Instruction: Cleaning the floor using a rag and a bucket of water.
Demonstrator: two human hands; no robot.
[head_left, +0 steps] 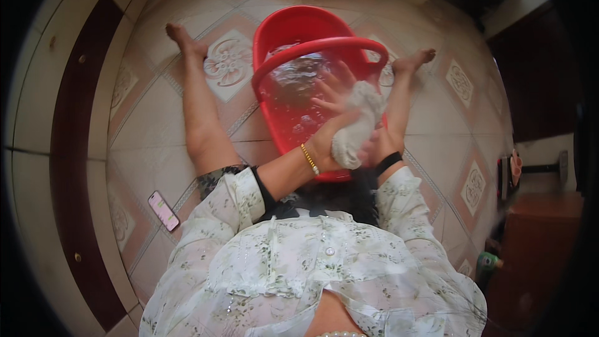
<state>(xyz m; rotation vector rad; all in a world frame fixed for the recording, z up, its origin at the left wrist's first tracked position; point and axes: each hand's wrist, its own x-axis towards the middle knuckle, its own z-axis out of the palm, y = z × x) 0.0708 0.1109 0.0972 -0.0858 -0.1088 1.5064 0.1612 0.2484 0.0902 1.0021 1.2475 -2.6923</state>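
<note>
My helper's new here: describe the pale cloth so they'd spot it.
Find the red tub on the tiled floor. Toward its near right side, the left hand and right hand handle a cloth: plain, bunched and off-white, unlike the flowered sleeves.

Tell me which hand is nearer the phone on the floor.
Left. The left hand, touching the white cloth, is forward and right of the phone; the right hand, also at the cloth, is farther right.

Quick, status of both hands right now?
Left hand: closed, holding the white cloth.
Right hand: at the cloth, blurred and partly hidden; open or closed can't be told.
</note>
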